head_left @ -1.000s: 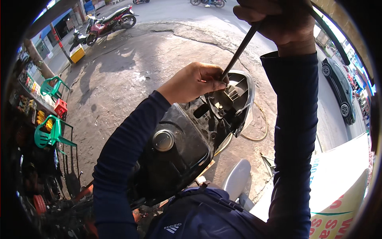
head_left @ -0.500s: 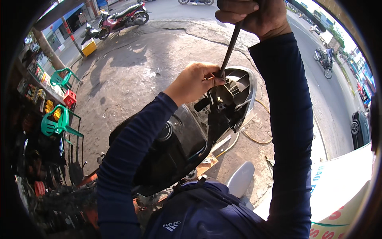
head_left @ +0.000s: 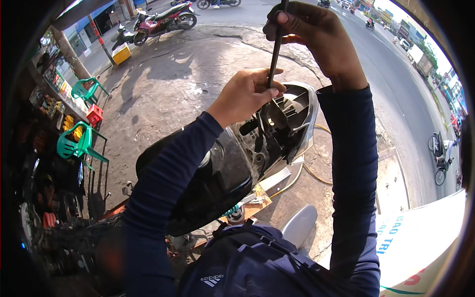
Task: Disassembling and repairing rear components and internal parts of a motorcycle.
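A long dark metal rod [head_left: 275, 57] stands upright and slightly tilted over the rear of a motorbike; its top runs out of the picture. My left hand [head_left: 247, 96] pinches the lower part between thumb and fingers. Higher up, my right hand [head_left: 316, 42] is closed loosely around it, thumb and fingertips against the shaft. Below my left hand lies the opened tail section [head_left: 289, 119], with black plastic ribs, a small brass-coloured fitting [head_left: 271, 122] and a pale rim. My left hand hides the rod's lower end. A black body part [head_left: 213, 193] lies under my left forearm.
Green plastic chairs [head_left: 81, 143] and a red crate [head_left: 94, 114] stand at the left. A parked red motorbike [head_left: 163, 24] and a yellow box [head_left: 121, 54] are farther off. A hose [head_left: 316, 175] lies on the ground beside the tail. A motorbike [head_left: 440, 158] is on the road at right.
My right hand has come lower along the rod and its grip looks looser, with the shaft now showing above it. My left hand stays on the lower part. The view has shifted slightly.
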### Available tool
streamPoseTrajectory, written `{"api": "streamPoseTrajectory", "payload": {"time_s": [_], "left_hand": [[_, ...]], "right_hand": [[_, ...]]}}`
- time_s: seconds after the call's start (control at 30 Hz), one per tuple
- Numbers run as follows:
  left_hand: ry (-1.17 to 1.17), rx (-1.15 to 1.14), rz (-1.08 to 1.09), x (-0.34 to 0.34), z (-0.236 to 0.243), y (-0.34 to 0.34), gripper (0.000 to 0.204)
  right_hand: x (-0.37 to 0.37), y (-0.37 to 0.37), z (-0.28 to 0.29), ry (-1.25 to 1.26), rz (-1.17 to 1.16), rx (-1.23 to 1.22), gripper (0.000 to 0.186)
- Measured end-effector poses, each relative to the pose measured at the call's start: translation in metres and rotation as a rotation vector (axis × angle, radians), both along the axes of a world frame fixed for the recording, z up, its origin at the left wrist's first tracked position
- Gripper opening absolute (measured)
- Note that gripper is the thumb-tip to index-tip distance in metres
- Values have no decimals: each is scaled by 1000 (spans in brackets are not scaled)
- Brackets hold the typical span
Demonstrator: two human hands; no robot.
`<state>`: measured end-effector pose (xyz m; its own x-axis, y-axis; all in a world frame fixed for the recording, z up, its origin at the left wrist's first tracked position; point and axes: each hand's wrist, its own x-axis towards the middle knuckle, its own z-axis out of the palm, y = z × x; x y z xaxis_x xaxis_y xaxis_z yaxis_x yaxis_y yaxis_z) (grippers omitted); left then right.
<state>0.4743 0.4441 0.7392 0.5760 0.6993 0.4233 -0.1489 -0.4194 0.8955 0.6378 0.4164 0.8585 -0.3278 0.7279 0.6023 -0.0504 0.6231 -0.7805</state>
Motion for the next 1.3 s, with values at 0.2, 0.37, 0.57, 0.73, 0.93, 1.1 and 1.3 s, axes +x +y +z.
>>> {"api": "streamPoseTrajectory", "payload": {"time_s": [0.2,0.37,0.57,0.73,0.93,1.1,1.3], "left_hand": [[242,47,87,1,13,-12,49],[198,66,-62,3,9,-6,62],[648,43,-29,-7,-7,32,112],[753,241,124,-3,-25,33,106],[780,238,90,-1,-21,31,100],[686,223,124,-1,-27,26,96],[706,285,187,-1,-36,25,100]], "right_hand": [[-13,-14,14,-289,-597,273,19],[22,-3,9,-217,100,10,14],[3,-9,7,-133,-16,-27,22],[-15,-36,37,-64,-282,-64,50],[-34,18,30,381,-172,475,27],[-30,47,47,414,15,739,27],[-24,78,76,30,564,1149,21]]}}
